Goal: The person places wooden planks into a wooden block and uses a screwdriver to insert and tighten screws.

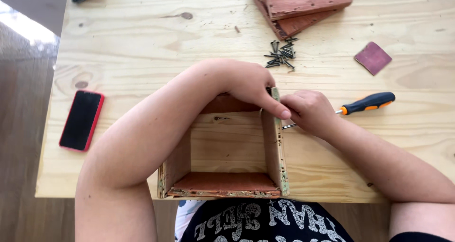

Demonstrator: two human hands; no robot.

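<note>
Bright, even daylight, sharp focus, soft shadows, glare at upper left

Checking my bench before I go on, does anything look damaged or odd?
Yes: the wooden box frame has chipped, flaking paint along its front edge, and the black screws lie in a loose scattered heap.

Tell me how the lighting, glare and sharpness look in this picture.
Head view: even, soft daylight on the pale wooden table; bright glare washes out the floor at the upper left; soft shadows under the left hand and right hand; wooden box and screws sharp.
</note>
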